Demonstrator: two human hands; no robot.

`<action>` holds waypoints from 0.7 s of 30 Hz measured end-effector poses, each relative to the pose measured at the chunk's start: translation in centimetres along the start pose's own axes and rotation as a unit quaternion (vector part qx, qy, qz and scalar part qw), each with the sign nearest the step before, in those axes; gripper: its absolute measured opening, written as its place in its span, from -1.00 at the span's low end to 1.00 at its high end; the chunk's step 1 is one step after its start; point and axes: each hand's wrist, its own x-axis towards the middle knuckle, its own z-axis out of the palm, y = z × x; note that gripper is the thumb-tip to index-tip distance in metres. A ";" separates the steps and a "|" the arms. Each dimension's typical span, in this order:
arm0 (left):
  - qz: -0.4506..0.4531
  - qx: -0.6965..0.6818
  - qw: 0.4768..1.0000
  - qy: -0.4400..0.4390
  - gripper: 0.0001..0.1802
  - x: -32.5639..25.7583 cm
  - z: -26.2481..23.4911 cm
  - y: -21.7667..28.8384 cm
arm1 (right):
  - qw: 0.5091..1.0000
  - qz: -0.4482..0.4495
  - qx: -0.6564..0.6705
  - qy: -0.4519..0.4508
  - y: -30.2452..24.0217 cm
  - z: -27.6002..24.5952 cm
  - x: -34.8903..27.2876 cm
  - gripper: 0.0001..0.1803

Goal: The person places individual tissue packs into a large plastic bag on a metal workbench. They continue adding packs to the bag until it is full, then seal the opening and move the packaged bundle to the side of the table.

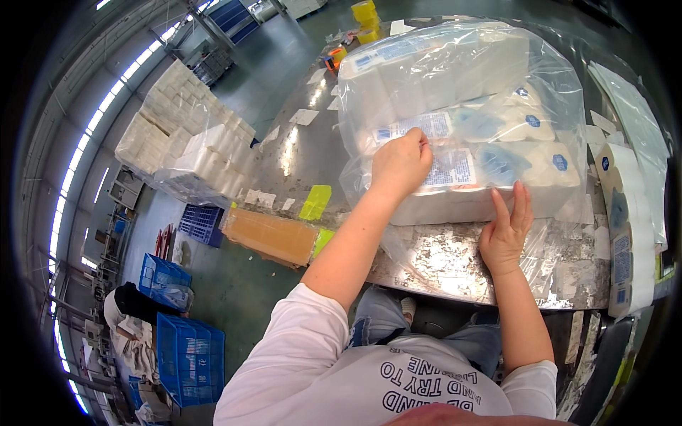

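Note:
A large clear plastic bag (465, 71) lies over several long packs of white paper rolls on the table. Blue labels and printed panels show on the packs through the film. My left hand (401, 165) is closed, its thumb and forefinger pinching the film above the near pack (447, 206). My right hand (507, 231) has its fingers stretched out, fingertips resting on that pack's near side at its right part. Loose film from the bag hangs around both hands and over the table's front edge.
More wrapped packs stand on the right edge of the worn metal table (284, 142). A cardboard box (270, 236) sits by its left side, and yellow tape rolls (366, 21) at the back. On the left are a bagged stack (177, 135), blue crates (190, 358) and a bending person (128, 319).

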 end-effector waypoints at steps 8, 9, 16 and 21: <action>0.004 0.004 1.000 0.000 -0.78 0.0 0.0 0.0 | 1.000 -0.001 0.002 -0.001 0.1 0.0 0.0 -0.23; 0.002 0.005 1.000 -0.003 -0.77 0.0 0.0 0.0 | 1.000 -0.002 0.001 0.000 0.1 0.0 0.0 -0.23; -0.003 0.005 1.000 -0.010 -0.77 0.1 0.0 0.0 | 1.000 -0.002 -0.001 -0.001 0.1 0.0 0.0 -0.23; -0.005 0.004 1.000 -0.008 -0.77 0.0 -0.1 -0.1 | 1.000 -0.008 -0.006 -0.001 -0.1 -0.2 0.1 -0.19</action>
